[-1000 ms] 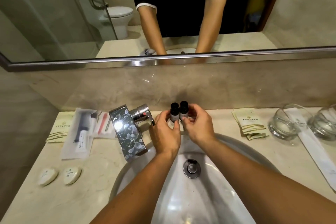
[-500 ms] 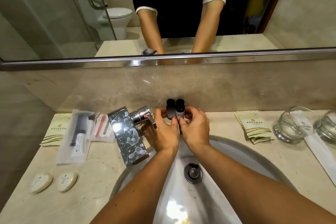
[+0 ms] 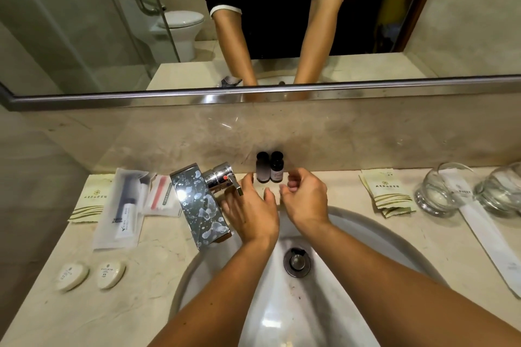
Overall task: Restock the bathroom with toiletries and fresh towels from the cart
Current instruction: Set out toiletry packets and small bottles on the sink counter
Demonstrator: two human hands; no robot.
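Nearest the viewer, two bare forearms reach forward over a white oval sink (image 3: 394, 236) set into a pale stone counter (image 3: 146, 284), its metal drain (image 3: 297, 261) lying between them.

The left hand (image 3: 253, 211) hovers palm down over the back rim of the basin, just right of a chrome tap (image 3: 201, 203). Its fingers are spread and relaxed, gripping nothing; its fingertips pass close to the tap's lever, and contact cannot be confirmed. The right hand (image 3: 306, 197) hangs beside it, fingers loosely curled inward and holding nothing.

Just beyond both hands, two small dark toiletry bottles (image 3: 269, 167) stand upright and side by side, touching or nearly so, at the back edge of the counter close against the stone splashback (image 3: 366, 135). Neither hand touches them. Their tidy placement, centred behind the basin with labels facing forward, suggests they are set out for a guest to find, and the empty hands suggest this step is finished.

Other supplies are arranged symmetrically, likely for the same reason. On the left lie two wrapped round soaps (image 3: 90, 276), a clear-packed dental kit (image 3: 124, 208), a packet with a red item (image 3: 160, 194) and a beige sachet (image 3: 93, 200). On the right lie stacked beige sachets (image 3: 390, 194) and two drinking glasses (image 3: 434, 191) with a long white paper sleeve (image 3: 490, 236).

Farthest away, a wide mirror (image 3: 84, 22) reflects the person's arms, a dark short-sleeved shirt, a toilet and a glass shower screen. No towels or cart are visible.
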